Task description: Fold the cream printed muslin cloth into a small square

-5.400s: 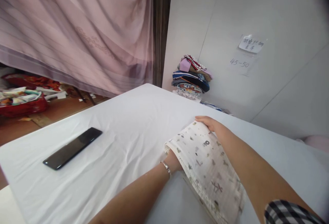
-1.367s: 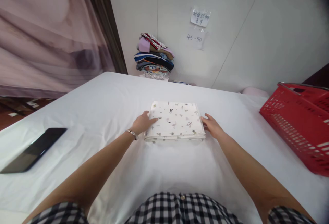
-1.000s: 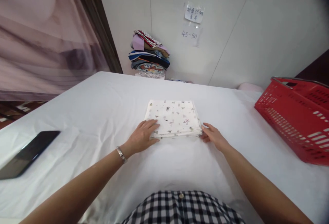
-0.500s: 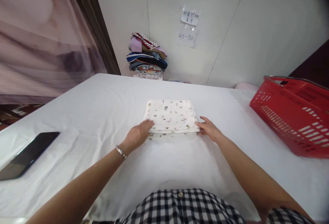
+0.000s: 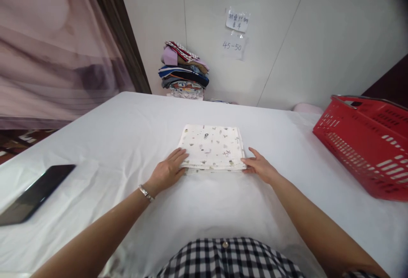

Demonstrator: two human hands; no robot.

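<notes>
A folded white cloth (image 5: 212, 148) with small scattered prints lies flat on the white-covered table in front of me, its layers showing along the near edge. My left hand (image 5: 168, 167) rests at the cloth's left near corner, fingers stretched out against the side and thumb close to the near edge. At the opposite corner, my right hand (image 5: 259, 165) pinches the cloth's edge, with one finger raised apart from it. The undersides of the fingers are hidden.
To the right stands a red plastic basket (image 5: 363, 146). A black phone-like slab (image 5: 35, 195) lies at the left. Beyond the table's far edge is a stack of folded fabrics (image 5: 185, 74) by the wall, below paper signs (image 5: 237, 21). A pink curtain (image 5: 57, 57) hangs at left.
The top layer's near edge has come slightly toward me, covering more of the layers below. My left hand has slid off the cloth's top to its left side.
</notes>
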